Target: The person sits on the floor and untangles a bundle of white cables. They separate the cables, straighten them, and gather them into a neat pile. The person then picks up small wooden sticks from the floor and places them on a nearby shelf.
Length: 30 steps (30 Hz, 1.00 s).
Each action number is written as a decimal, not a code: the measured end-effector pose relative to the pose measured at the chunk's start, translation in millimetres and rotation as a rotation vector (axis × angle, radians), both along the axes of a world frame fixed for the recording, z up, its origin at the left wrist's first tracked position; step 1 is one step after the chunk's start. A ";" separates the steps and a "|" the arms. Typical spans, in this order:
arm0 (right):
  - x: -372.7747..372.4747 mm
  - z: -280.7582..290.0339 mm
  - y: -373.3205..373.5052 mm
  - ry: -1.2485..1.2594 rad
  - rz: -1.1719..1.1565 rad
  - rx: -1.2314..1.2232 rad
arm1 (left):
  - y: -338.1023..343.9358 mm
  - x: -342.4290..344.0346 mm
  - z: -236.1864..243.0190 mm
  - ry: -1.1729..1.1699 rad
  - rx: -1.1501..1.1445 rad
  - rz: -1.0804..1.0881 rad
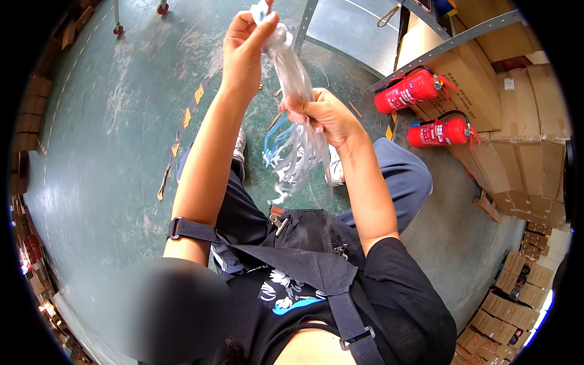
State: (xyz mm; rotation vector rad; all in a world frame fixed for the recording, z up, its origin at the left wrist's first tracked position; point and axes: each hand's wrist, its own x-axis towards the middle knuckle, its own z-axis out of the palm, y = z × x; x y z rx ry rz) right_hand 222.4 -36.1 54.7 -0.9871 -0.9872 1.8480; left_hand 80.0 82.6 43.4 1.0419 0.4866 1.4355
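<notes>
A bundle of translucent whitish plastic strips (290,68) stretches between my two hands, above the floor and in front of my body. My left hand (246,45) is closed round its upper, knotted-looking end, where a bit of blue and white shows at the top edge. Lower down, my right hand (325,115) grips the strips with thumb and fingers. Below that hand the loose ends fan out and hang down, with some blue strands (277,141) among them. Part of the bundle is hidden behind my fingers.
Two red fire extinguishers (406,91) lie at the right beside cardboard boxes (465,85). A grey perforated metal frame (450,44) stands ahead on the right. Worn yellow-black tape (185,115) marks the green floor (115,134). Stacked cartons (496,319) line the right rim.
</notes>
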 end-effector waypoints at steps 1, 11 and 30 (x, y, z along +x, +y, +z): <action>-0.1 0.1 -1.9 -0.016 0.053 -0.028 | -2.4 2.1 3.0 -0.131 -0.064 0.001; -19.1 -6.8 -50.0 -0.088 0.072 -0.010 | 46.0 -33.3 -31.5 -0.314 -0.058 0.108; 130.1 -123.4 -58.4 -0.410 -0.433 0.017 | 19.4 -33.9 5.2 0.295 -0.263 0.071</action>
